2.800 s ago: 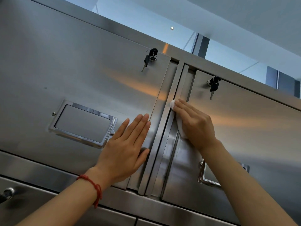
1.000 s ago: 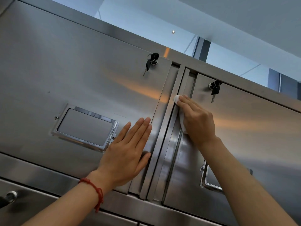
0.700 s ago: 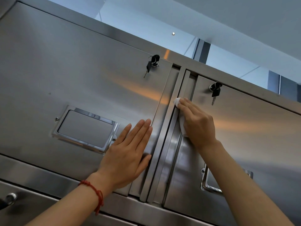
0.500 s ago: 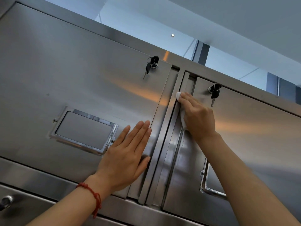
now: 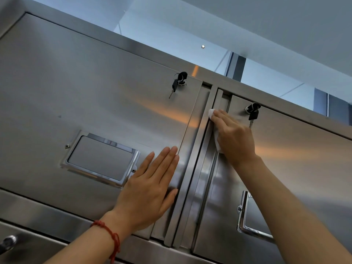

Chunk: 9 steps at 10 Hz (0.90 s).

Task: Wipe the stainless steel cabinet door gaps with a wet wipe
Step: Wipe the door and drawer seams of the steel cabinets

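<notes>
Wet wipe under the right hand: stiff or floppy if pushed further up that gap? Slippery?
Probably floppy: the wet wipe lies crumpled and folded under the right hand, taking the shape of the fingers. Likely light, since flat fingers alone pin it to the upright steel. It should slide easily on the smooth cabinet door, yet may bunch up at the gap's edge.

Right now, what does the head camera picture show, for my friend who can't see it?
A right hand presses a white wet wipe into the gap beside the right cabinet door. The left hand rests flat on the left cabinet door. Keys hang from both doors' locks.
</notes>
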Motion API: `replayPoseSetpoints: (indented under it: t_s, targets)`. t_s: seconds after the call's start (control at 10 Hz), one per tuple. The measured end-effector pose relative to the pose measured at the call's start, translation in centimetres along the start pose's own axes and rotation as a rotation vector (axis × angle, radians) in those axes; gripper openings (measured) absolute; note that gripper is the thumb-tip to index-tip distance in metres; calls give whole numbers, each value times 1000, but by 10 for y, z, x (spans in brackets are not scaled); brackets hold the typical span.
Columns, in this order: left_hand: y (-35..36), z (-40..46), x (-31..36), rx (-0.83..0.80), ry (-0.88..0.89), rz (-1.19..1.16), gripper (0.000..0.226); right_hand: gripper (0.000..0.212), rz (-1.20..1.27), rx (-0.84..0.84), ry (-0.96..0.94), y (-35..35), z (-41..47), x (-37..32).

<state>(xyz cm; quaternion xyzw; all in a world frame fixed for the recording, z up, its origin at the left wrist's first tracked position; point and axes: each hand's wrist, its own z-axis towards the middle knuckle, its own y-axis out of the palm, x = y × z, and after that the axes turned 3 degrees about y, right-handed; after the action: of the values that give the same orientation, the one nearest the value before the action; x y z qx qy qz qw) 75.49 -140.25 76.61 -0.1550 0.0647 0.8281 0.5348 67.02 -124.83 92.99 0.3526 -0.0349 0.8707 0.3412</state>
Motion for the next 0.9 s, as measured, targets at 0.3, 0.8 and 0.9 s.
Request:
replayPoseSetpoints:
  t_s: [0.3, 0.8, 0.9]
  targets:
    - [-1, 0, 0, -13, 0, 2, 62, 37, 1, 16, -9, -2, -5, -3]
    - [0, 0, 0, -13, -1, 11, 63, 17, -30, -55, 66, 7, 26, 14]
    - [1, 0, 0, -17, 1, 16, 63, 21, -30, -57, 100, 9, 30, 16]
